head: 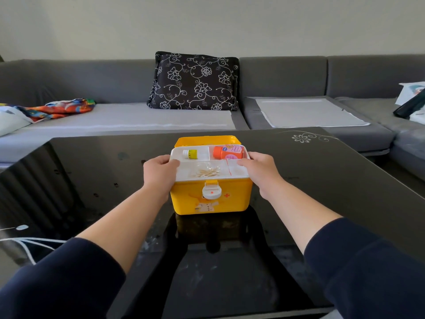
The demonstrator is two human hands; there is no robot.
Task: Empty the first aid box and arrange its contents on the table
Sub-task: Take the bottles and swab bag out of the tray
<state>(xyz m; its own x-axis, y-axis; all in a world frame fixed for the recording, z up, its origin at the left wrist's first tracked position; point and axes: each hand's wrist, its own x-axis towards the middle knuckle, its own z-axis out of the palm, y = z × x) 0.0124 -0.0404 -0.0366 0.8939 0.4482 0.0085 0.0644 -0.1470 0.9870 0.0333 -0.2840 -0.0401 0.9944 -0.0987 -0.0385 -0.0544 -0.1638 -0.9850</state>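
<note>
My left hand (158,172) and right hand (259,170) grip the white plastic tray (239,172) atop the open yellow plastic first aid box (211,201); it stands on the glossy black table (322,180).

Soft, even daylight fills the room; nothing is harshly lit or blown out. The black table (322,180) is glossy and mirrors its surroundings: pale glare spreads left of the left hand (158,173), and the box (211,199) throws a dim yellow reflection below both sets of fingers. Shadows are faint and diffuse. Focus is sharp around the fingers and the right hand (262,171). Wide-angle distortion bows the sofa (282,77) beyond the fingertips and stretches the sleeves (368,272) at the bottom corners. No motion blur shows.
</note>
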